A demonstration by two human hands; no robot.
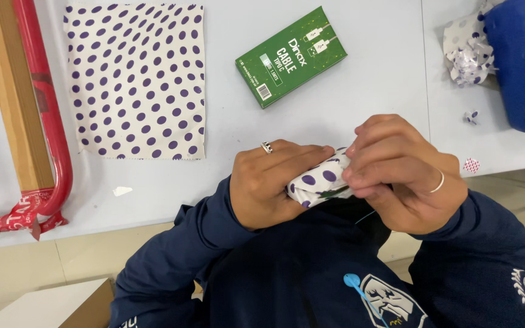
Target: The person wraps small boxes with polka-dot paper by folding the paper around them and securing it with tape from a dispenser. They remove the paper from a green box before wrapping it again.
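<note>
**Both hands pinch a spotted cloth bundle**

Navy sleeves (171, 255) of soft knit fill the bottom of the head view, with a printed crest on the chest. Just above them, held off the table (372, 73) and close to the body, both hands meet on a small folded bundle (320, 181) of white cloth with purple dots. Left hand (268, 185), a ring on one finger, has its grip closed around the bundle's left end. Right hand (405, 173), also ringed, has its grip clamped on the right end, fingertips pressed into the fold.

Farther off on the pale, smooth table lies a flat square cloth (136, 79) of the same dotted fabric, edges pinked. Right of it sits a green cardboard box (291, 56), rectangular and angled. A red metal tube (47, 109) beside a wooden strip (13, 91) runs along the left edge. Dotted scraps (469, 45) lie near a blue cloth (521, 61) at upper right.
</note>
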